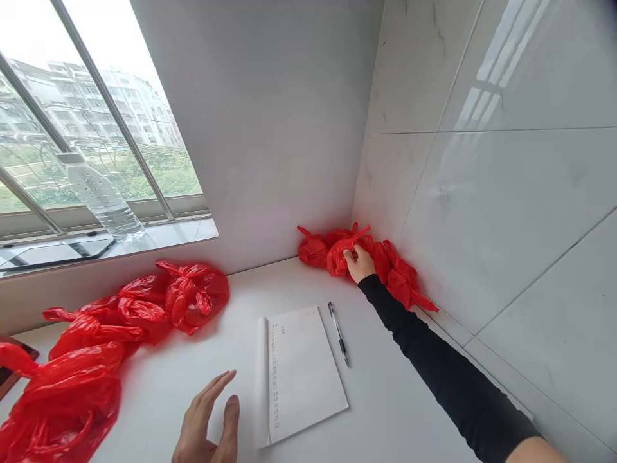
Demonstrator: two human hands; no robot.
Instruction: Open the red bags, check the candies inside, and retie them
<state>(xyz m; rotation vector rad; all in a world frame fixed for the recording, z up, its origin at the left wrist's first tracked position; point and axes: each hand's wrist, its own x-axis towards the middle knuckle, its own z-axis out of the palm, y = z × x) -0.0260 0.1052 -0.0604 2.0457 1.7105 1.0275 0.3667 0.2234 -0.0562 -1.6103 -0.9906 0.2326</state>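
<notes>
My right hand [360, 262], in a black sleeve, reaches to the far corner, its fingers closed on a knotted red plastic bag [340, 254]. More red bags [402, 276] lie against it along the tiled wall; what they contain is hidden. My left hand [209, 421] hovers over the near edge of the white table [241, 302], fingers apart and holding nothing. Just right of it lies an open notepad [303, 373] with its cover folded back and small marks down the left side. A clear pen with a black grip [339, 335] rests beside the pad.
Several tied red bags [144, 302] line the left side of the table below the window. On the sill [193, 230] stands a clear water bottle [103, 196] near a dark flat glass-like object [58, 254]. Grey and tiled walls [506, 206] bound the back and right.
</notes>
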